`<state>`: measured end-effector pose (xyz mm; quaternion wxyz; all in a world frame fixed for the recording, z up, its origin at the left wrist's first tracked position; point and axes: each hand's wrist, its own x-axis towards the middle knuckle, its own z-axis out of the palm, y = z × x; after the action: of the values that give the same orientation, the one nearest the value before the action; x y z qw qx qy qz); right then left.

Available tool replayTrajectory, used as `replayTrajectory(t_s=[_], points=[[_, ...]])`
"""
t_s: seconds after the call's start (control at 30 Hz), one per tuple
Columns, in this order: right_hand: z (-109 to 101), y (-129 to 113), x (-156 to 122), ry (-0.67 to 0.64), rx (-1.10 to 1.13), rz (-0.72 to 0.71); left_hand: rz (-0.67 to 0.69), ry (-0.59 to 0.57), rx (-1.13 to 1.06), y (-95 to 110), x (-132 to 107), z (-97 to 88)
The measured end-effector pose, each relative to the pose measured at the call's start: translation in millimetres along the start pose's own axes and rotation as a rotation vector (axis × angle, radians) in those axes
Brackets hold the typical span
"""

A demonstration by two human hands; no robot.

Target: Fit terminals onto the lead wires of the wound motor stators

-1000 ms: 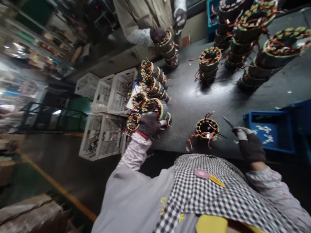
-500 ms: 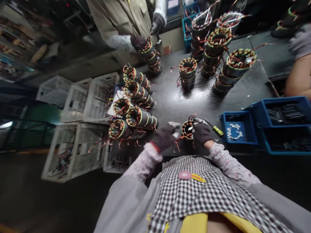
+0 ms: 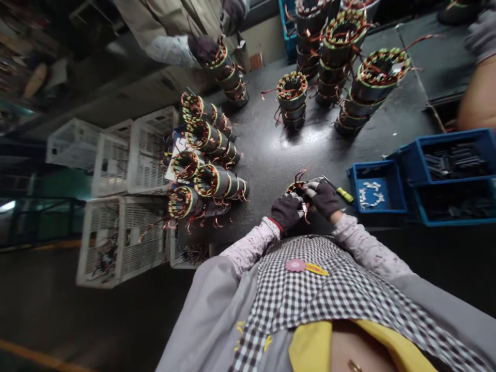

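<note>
A motor stator [image 3: 296, 187] with copper windings and red lead wires stands on the dark table close in front of me. My left hand [image 3: 287, 212], in a dark glove with pale fingertips, curls over its near left rim. On the other side my right hand [image 3: 324, 198], gloved the same way, has its fingers bent onto the right rim. A small white piece shows between the two hands; which fingers touch it I cannot tell. Much of the stator is hidden by the gloves. Just right of my right hand lies a screwdriver [image 3: 344, 194] with a yellow-green handle.
A blue bin [image 3: 377, 206] holds white pieces; another blue bin [image 3: 465, 178] holds dark strips. Stacked stators [image 3: 220, 183] lie at left, and more stacks [image 3: 368, 93] stand at the back. White crates [image 3: 143, 212] flank the table. A co-worker's gloved hand [image 3: 205, 49] touches a far stack.
My left hand has moved right from beside the stator onto its rim. My right hand has stayed at the stator's right side. The whole view has shifted slightly.
</note>
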<state>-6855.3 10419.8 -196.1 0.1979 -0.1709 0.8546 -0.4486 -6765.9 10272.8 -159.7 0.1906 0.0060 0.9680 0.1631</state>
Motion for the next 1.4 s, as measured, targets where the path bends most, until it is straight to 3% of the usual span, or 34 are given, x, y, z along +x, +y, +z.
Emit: replayTrajectory(t_s=[0.1,0.23,0.33,0.47,0.57,0.63,0.73,0.9,0.97,1.07,1.17,1.23,1.3,1.4], points=[[-16,12,11,-0.114,0.35,0.121,-0.006,-0.011,0.023,5,3,-3.7],[-38,18,8,-0.007,0.543,0.159,0.055,-0.033,0.016,12,5,-9.8],[-40,8,-2,-0.004,0.61,0.152,0.062,-0.006,-0.026,7,0,-15.8],[-17,-15,-10,-0.165,0.455,0.068,-0.005,-0.068,0.055,-1,-6,-25.4],[2,-22,-9,-0.16,0.174,0.002,-0.009,-0.121,0.062,-3,-2,-30.1],[10,-22,-7,-0.113,0.129,0.026,-0.023,-0.141,-0.095,-6,1,-33.9],[12,-20,-7,-0.061,0.188,0.119,-0.11,-0.145,-0.505,-20,1,-44.3],[-4,-25,-15,-0.14,0.617,0.173,-0.166,-0.113,-1.078,-47,-4,-59.6],[-13,-33,-18,-0.17,0.735,0.141,-0.172,-0.119,-1.211,-47,-5,-56.1],[-21,-51,-21,-0.161,0.663,0.004,-0.165,-0.136,-1.302,-33,-3,-44.3],[-29,-65,-22,-0.081,0.478,-0.088,-0.137,-0.115,-1.302,-16,3,-38.1],[-41,-61,-24,0.034,0.379,-0.062,-0.096,-0.093,-1.263,-11,6,-39.6],[-62,-38,-29,0.218,0.313,0.014,-0.045,-0.046,-1.063,-10,9,-42.5],[-104,21,-42,0.47,0.079,0.128,0.081,-0.064,-0.469,-10,10,-42.0]])
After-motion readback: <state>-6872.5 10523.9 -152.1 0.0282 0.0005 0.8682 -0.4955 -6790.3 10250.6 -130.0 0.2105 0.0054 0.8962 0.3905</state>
